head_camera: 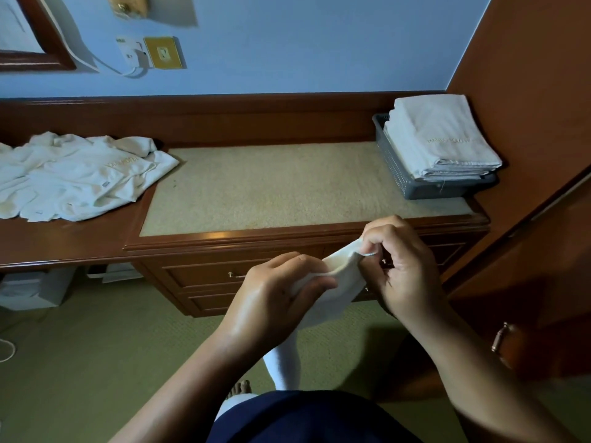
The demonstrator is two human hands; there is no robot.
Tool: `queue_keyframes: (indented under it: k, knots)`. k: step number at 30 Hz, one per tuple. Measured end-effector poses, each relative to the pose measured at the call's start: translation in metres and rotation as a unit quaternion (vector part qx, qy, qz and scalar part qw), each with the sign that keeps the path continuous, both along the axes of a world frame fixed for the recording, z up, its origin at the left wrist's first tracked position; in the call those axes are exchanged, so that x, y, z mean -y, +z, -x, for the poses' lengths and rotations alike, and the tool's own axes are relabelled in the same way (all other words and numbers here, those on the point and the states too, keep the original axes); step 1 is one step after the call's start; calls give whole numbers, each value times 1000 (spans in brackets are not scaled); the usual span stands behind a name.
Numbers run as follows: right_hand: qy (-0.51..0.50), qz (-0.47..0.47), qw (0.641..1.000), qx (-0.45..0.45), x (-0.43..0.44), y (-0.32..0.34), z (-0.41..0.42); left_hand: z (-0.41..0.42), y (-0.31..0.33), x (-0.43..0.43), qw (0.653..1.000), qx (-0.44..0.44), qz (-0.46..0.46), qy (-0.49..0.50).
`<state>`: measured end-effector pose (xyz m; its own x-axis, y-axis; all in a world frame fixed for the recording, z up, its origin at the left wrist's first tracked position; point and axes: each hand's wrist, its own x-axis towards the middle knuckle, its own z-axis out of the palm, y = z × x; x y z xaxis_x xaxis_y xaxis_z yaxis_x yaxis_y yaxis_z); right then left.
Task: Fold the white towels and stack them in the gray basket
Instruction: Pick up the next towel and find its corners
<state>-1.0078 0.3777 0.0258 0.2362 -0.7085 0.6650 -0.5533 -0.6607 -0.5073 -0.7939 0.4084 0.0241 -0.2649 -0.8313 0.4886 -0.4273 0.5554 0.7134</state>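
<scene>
Before a wooden dresser (pixel 287 241) in a blue-walled room, the right hand (pixel 403 270) is pinching a white towel (pixel 340 282) at its corner while the left hand (pixel 275 292) is gripping its edge (the rest is hanging floorward); folded towels (pixel 444 139) are sitting in the gray basket (pixel 395 167) at the dresser's right.

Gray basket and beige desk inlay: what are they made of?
Gray perforated basket: likely moulded plastic, matte, judging from its uniform grid of small holes. Beige desk inlay: seemingly a carpet-like textile, grainy and non-reflective; the fibre is unclear.
</scene>
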Motion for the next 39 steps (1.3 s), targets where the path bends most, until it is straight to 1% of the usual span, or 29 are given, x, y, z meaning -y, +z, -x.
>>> queue_keyframes:
  k: [3, 6, 11, 13, 15, 21, 25, 28, 31, 35, 37, 39]
  knots:
    - [-21, 11, 1000, -3, -1, 2, -5, -2, -1, 3, 1000, 22, -2, 16]
    - [-17, -3, 1000, -6, -2, 4, -9, -6, -1, 6, 997, 44, 28, 53]
    - [46, -42, 998, -9, -11, 3, -12, -14, 6, 8, 989, 53, 94, 102]
    - [70, -50, 996, -6, -14, 1, -13, -17, 8, 9, 987, 57, 111, 99]
    - [76, -57, 995, -6, -17, -2, -14, -23, 7, 9, 989, 68, 112, 73]
    - [68, -76, 995, -11, -13, -11, -13, -34, 9, 12, 994, 92, 61, 9]
    - [40, -12, 999, -32, -1, -4, -6, -33, 0, 16, 992, 120, 6, -37]
    - [42, 36, 997, -49, 4, 6, -6, -30, -9, 23, 989, 140, -33, -34]
    - [57, 42, 996, -54, 9, 12, -7, -23, -16, 26, 984, 166, -52, -50]
    - [45, 47, 996, -61, 19, 11, -9, -26, -28, 33, 990, 127, -63, -22]
    - [38, 52, 995, -73, 24, 11, -8, -31, -36, 37, 990, 125, -66, -7]
    - [27, 53, 994, -89, 30, 12, -7, -34, -48, 39, 987, 130, -92, -8]
